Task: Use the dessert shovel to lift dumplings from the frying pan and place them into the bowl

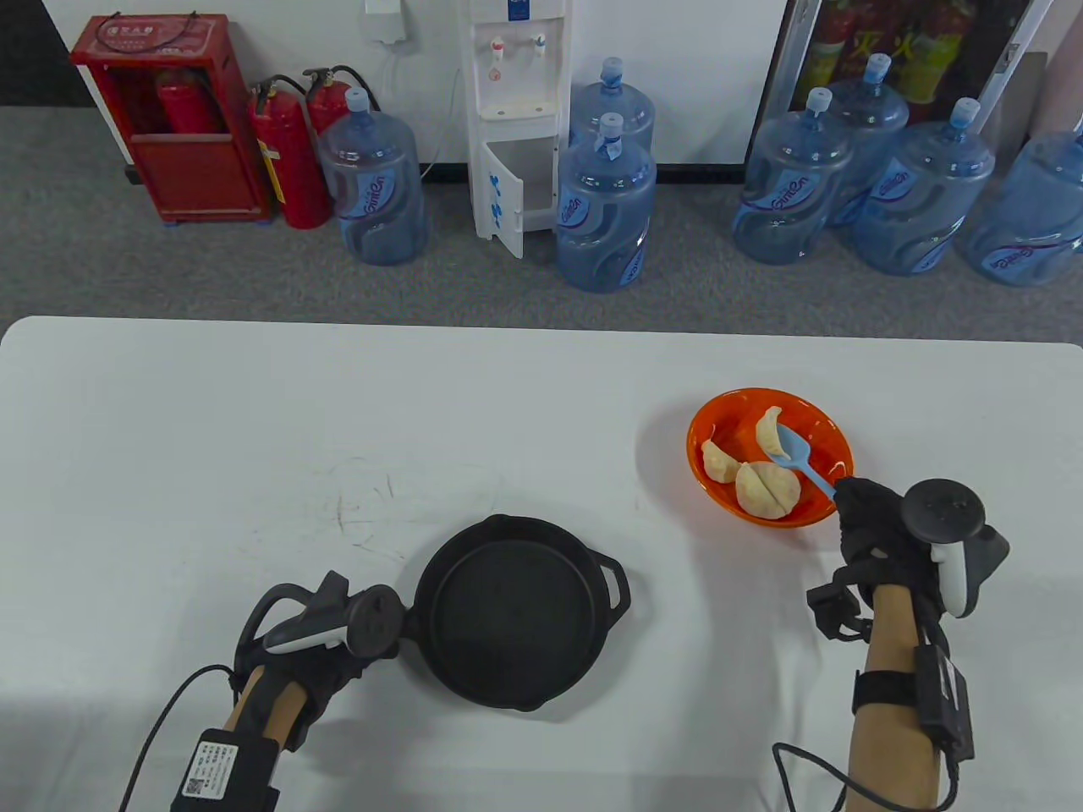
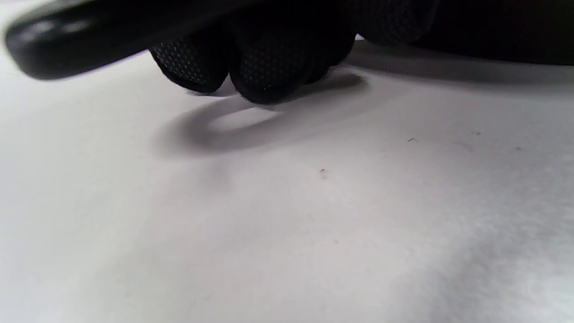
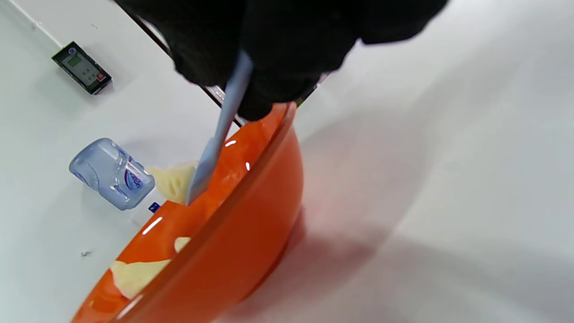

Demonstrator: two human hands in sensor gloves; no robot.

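Note:
The black frying pan (image 1: 516, 613) sits at the front centre of the white table with nothing in it. My left hand (image 1: 330, 651) grips the pan's handle (image 2: 89, 31), its gloved fingers (image 2: 260, 67) curled under it. The orange bowl (image 1: 825, 440) stands to the right and holds several pale dumplings (image 1: 757, 491). My right hand (image 1: 871, 516), at the bowl's near rim, pinches the light blue dessert shovel (image 1: 799, 465). The shovel (image 3: 219, 134) reaches into the bowl (image 3: 251, 215), its blade tip against a dumpling (image 3: 172, 181).
Beyond the table's far edge (image 1: 541, 326) the floor holds water bottles (image 1: 605, 203), a white dispenser (image 1: 516, 118) and red fire extinguishers (image 1: 288, 152). Cables trail from both wrists at the near edge.

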